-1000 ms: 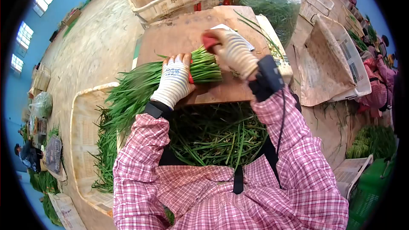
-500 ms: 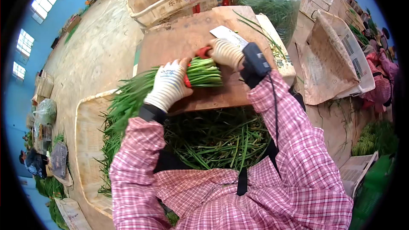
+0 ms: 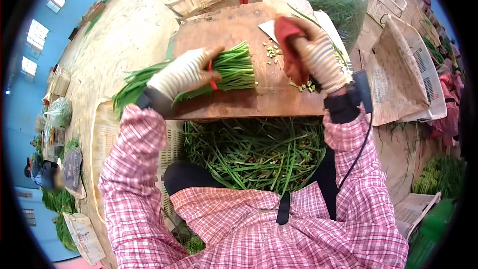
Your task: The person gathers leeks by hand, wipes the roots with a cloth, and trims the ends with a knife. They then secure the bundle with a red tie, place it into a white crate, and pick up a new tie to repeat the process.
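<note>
- Head view: the left hand (image 3: 183, 73) is closed round the bundle of chives (image 3: 234, 69), gripping just behind its red band (image 3: 211, 72); the leaf tips trail off the wooden board (image 3: 219, 30) to the left
- The right hand (image 3: 313, 52) is curled shut on a knife (image 3: 267, 28), raised beside the bundle's cut ends, near but not touching
- Cut bits (image 3: 271, 52) lie on the board between the two hands
- Trimming seems to be the step: keep the stalk ends level, press the bundle flat, keep fingers behind the band
- A crate (image 3: 254, 154) of loose greens sits under the board's near edge
</note>
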`<state>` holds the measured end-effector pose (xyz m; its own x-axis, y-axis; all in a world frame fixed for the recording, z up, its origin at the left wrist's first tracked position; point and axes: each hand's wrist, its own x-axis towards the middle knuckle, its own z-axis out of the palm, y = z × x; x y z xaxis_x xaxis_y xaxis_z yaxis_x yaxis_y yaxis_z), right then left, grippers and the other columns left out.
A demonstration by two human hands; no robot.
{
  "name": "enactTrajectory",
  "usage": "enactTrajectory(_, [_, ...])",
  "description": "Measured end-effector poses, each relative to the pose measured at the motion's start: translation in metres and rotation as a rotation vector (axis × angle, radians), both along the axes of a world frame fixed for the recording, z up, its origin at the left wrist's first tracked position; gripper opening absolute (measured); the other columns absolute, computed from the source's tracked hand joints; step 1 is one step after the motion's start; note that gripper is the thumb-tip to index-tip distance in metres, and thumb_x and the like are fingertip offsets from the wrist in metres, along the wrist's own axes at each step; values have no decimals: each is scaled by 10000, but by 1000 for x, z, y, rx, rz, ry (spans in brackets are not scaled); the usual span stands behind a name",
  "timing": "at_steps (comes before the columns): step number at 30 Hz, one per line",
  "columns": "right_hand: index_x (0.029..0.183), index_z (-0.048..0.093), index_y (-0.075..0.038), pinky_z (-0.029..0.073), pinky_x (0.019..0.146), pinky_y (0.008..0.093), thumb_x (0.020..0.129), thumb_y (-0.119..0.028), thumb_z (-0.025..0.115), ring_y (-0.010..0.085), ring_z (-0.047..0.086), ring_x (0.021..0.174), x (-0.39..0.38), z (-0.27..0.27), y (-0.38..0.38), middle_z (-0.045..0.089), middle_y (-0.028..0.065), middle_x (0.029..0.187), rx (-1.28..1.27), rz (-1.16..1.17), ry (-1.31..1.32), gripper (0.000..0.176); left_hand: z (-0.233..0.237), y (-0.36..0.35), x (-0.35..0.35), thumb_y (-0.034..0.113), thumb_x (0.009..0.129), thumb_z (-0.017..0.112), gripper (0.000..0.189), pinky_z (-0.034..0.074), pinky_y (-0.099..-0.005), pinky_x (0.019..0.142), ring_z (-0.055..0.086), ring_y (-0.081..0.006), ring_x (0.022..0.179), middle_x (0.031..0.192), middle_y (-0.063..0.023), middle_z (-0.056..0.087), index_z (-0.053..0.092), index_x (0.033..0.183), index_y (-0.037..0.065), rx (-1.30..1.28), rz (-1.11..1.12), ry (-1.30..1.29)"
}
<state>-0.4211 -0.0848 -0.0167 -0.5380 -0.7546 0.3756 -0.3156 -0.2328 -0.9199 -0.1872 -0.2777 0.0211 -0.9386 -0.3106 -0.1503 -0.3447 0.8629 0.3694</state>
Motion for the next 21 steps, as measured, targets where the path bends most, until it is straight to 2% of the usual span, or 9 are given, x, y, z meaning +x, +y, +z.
enactTrajectory(1, [1292,652,-102,574,872,354,922,-49,600,254,697,969,21,12,-1,716,181,1122,28,-21,362,377,-4,15,3,310,735,847,927,464,-420,1028,593,-367,1174,1227,-241,608,404,1496,22,-162,-21,43])
enactTrajectory(3, [1281,662,-137,536,956,421,881,-49,621,374,685,1021,49,-6,-33,687,229,1169,-83,198,629,412,-30,18,5,433,662,871,1040,405,-469,1082,526,-428,1240,1317,-250,552,390,1493,33,-396,-58,106])
enactTrajectory(5, [1284,653,-131,541,888,413,887,-48,617,359,669,1055,49,-32,-45,664,231,1210,336,170,718,408,-38,19,0,457,567,907,1136,353,-499,1115,479,-445,1285,1367,-240,520,384,1492,57,-394,23,-14])
enactTrajectory(8, [1238,660,-79,550,743,436,902,-114,604,395,699,857,15,-28,-34,702,240,941,411,-39,669,342,-39,19,-5,406,517,929,1178,363,-492,1107,492,-432,1278,1358,-231,535,377,1502,71,-370,63,23])
enactTrajectory(11, [1169,679,-52,550,765,483,909,-245,607,434,682,877,0,-17,-7,692,266,918,352,-204,221,331,-41,19,-2,377,509,933,1185,363,-490,1105,497,-421,1276,1348,-218,550,372,1509,79,-362,74,96])
enactTrajectory(15, [1327,592,-94,542,845,459,907,-305,640,408,685,959,-11,-57,2,702,242,1011,498,-69,923,473,-50,28,10,334,495,945,1185,361,-474,1119,513,-391,1272,1334,-192,571,377,1504,83,-431,95,217])
enactTrajectory(16, [1304,614,-105,526,908,447,911,-294,646,406,659,1056,1,-43,8,674,243,1168,458,-135,972,437,-53,33,14,296,497,956,1159,336,-505,1132,507,-360,1280,1331,-155,569,389,1486,85,-450,101,249])
enactTrajectory(18, [1338,587,-103,520,923,443,924,-276,640,394,649,1092,15,-35,15,640,247,1240,468,2,527,453,-63,41,22,281,493,952,1158,322,-510,1141,492,-349,1295,1356,-146,551,389,1486,90,-481,106,331])
enactTrajectory(21, [1418,491,-67,514,933,436,952,-226,628,405,623,1139,46,-20,14,582,267,1319,326,-21,242,512,-68,45,26,269,492,943,1159,304,-527,1150,470,-330,1312,1408,-122,517,383,1493,103,-503,99,395])
